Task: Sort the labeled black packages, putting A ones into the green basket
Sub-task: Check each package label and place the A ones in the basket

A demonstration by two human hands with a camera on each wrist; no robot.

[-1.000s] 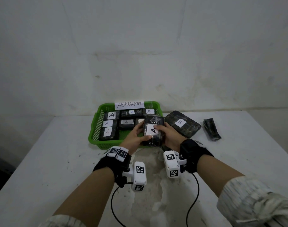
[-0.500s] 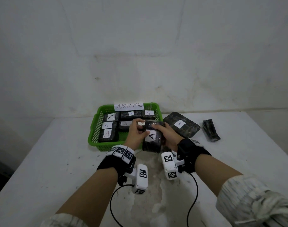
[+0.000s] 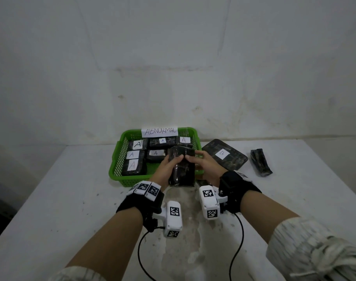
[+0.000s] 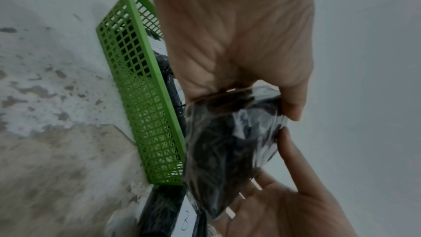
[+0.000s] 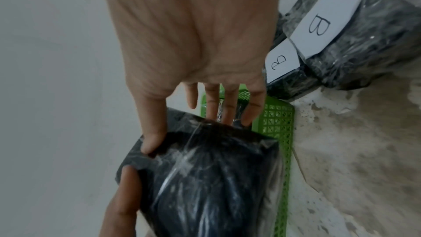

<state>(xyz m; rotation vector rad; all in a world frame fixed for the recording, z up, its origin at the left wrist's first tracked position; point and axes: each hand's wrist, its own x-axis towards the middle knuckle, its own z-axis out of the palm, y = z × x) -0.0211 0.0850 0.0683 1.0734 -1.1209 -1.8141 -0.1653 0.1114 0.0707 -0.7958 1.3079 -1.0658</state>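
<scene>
Head view: a person's left hand (image 3: pixel 166 168) and right hand (image 3: pixel 205 164) together hold one black package (image 3: pixel 182 171) upright over the near right corner of the green basket (image 3: pixel 120 157), thumbs meeting on its near face; no label shows on that face. Inside the basket lie black packages marked A (image 3: pixel 135 160), and a paper sign (image 3: pixel 159 131) reading ABNORMAL stands at its back rim. Right of the basket, on the white table (image 3: pixel 51 199), lies a flat pack marked B (image 3: pixel 223 157), and farther right a small dark bundle (image 3: pixel 261 162).

Left wrist view: the left hand (image 4: pixel 230 30) clamps the package (image 4: pixel 227 143) at one end — the right hand (image 4: pixel 282 205) supports the other. The basket (image 4: pixel 145 100) wall is just beside it.

Right wrist view: the right hand (image 5: pixel 193 30) grips the package (image 5: pixel 209 177) with thumb on one face and fingers (image 5: pixel 230 107) spread behind. Two B-labelled packs (image 5: pixel 341 30) lie beside the basket (image 5: pixel 280 132) corner.
</scene>
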